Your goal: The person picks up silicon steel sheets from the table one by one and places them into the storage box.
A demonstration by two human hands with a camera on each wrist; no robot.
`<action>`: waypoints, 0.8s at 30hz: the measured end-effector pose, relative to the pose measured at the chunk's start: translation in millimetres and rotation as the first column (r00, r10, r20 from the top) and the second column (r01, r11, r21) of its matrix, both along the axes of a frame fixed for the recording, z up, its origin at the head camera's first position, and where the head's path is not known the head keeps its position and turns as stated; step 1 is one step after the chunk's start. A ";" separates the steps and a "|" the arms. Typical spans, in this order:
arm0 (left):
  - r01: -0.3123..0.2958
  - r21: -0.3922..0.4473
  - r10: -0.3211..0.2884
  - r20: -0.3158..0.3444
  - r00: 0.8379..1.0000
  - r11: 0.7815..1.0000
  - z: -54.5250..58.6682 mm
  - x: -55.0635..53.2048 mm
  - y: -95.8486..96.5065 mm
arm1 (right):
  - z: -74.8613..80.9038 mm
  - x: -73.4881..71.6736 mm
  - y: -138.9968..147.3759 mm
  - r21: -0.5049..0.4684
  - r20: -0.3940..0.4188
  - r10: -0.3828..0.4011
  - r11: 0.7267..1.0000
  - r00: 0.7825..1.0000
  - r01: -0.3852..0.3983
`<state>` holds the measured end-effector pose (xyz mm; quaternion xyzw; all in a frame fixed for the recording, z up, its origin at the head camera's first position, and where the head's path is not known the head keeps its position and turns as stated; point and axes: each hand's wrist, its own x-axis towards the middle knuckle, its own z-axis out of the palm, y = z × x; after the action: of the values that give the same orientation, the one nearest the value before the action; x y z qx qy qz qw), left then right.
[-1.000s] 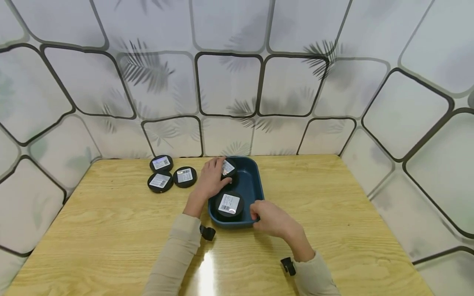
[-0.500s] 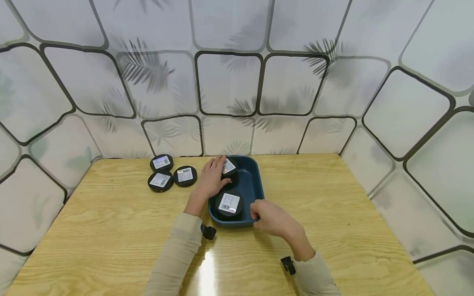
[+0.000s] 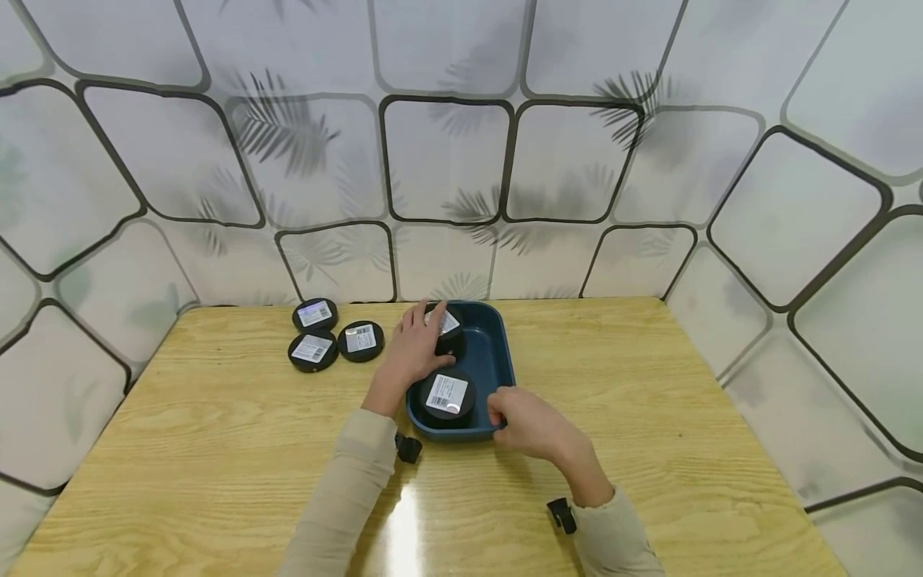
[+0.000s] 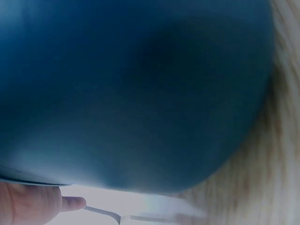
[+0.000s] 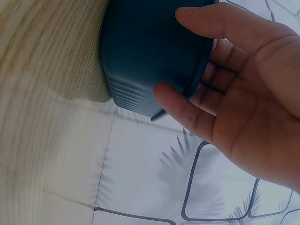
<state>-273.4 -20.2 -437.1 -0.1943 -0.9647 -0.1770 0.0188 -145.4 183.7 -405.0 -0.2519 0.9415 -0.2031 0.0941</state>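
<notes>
A deep blue tray [image 3: 489, 353] stands on the table, its rounded outer wall [image 4: 131, 108] filling the left wrist view. Inside, at the far left, my left hand [image 3: 414, 344] holds a round black container [image 3: 450, 340] with a white label, its fingers across the top and the thumb at the near side. A second round black container [image 3: 433, 417], label up, lies at the tray's near left. My right hand [image 3: 530, 421] grips the tray's near right rim; in the right wrist view its thumb [image 5: 201, 21] and little finger [image 5: 173, 101] lie outside the wall, other fingers inside.
Left of the tray, several things lie close together: black labelled containers at the back [image 3: 315, 315], front [image 3: 313, 351] and right [image 3: 361, 341]. The wooden table [image 3: 634, 433] ends at patterned fabric walls [image 3: 447, 164] behind and at both sides.
The fingers and thumb of my left hand have shifted slightly on the far container, the index finger now lying across its label. The right hand and tray stay put.
</notes>
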 end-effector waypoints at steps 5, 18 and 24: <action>-0.032 0.010 0.032 -0.012 0.999 0.999 -4.1 -2.7 2.0 | -0.1 0.1 0.0 -0.003 0.010 -0.005 1.000 1.000 0.005; -0.015 0.000 0.015 -0.096 0.995 1.000 -6.6 -1.5 1.4 | -0.6 -1.3 0.8 -0.012 0.011 -0.001 1.000 1.000 0.001; -0.008 -0.010 0.007 -0.132 0.991 1.000 -7.8 -0.3 0.9 | -1.4 -2.1 1.1 -0.007 0.006 0.002 1.000 1.000 -0.002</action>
<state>-273.8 -19.3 -444.9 -0.2021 -0.9629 -0.1587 0.0821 -147.5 184.8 -406.3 -0.2527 0.9402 -0.2072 0.0963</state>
